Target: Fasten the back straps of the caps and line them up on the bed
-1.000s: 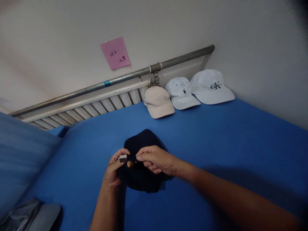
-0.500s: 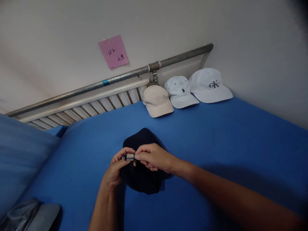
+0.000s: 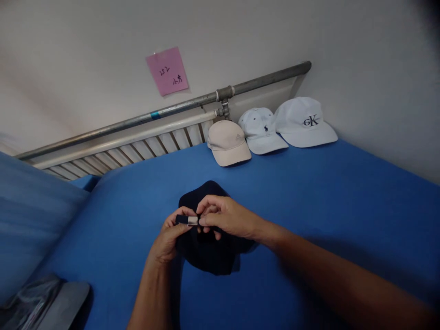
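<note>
A dark navy or black baseball cap (image 3: 209, 256) is held over the blue bed cover, its back strap (image 3: 181, 219) and silver metal buckle (image 3: 193, 221) facing up. My left hand (image 3: 168, 236) is closed, with thumb and fingers gripping the strap just left of the buckle. At the buckle's right edge is my right hand (image 3: 230, 217), its fingers curled and its thumb tip against the strap end. Its index finger is lifted a little off the thumb. Both hands cover part of the cap.
Along the far edge stand a beige cap (image 3: 228, 144), a white cap with a small blue emblem (image 3: 261, 133) and a larger white cap with lettering (image 3: 305, 123). A grey cap (image 3: 65, 302) lies at lower left. Behind are a radiator (image 3: 137, 153), a metal pipe (image 3: 192, 103) and a pink note (image 3: 167, 71).
More of the dark strap now shows left of the buckle. My right hand's index finger has lifted and its grip has loosened. The view has shifted slightly.
</note>
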The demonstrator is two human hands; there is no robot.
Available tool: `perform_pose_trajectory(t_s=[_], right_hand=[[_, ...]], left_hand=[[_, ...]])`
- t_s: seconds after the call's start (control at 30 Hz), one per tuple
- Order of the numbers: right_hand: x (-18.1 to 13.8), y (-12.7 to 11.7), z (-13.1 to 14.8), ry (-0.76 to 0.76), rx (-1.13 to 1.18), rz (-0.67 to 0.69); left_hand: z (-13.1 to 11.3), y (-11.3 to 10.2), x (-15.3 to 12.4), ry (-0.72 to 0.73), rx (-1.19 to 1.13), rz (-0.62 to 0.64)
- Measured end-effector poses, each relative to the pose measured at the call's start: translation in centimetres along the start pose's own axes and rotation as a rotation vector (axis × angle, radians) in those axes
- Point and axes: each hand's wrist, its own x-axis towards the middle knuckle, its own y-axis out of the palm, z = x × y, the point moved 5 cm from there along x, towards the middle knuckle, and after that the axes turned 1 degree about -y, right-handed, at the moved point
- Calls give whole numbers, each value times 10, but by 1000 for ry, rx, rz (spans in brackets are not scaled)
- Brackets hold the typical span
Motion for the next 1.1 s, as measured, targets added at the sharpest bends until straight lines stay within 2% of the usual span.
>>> perform_pose_trajectory(t_s=[0.13, 0.57, 0.7, 0.93, 1.1], right_hand=[[-2, -8, 2, 68, -28, 6], [-7, 0, 8, 4, -97, 104], [-6, -1, 4, -5, -92, 125], [-6, 0, 4, -25, -64, 126], [-8, 1, 8, -21, -94, 93]], left_hand=[[0, -2, -1, 5, -1, -1], [4, 4, -2, -27, 26, 124], [2, 3, -1, 10, 17, 118], [2, 6, -2, -7, 32, 108], [0, 5, -2, 20, 37, 89]])
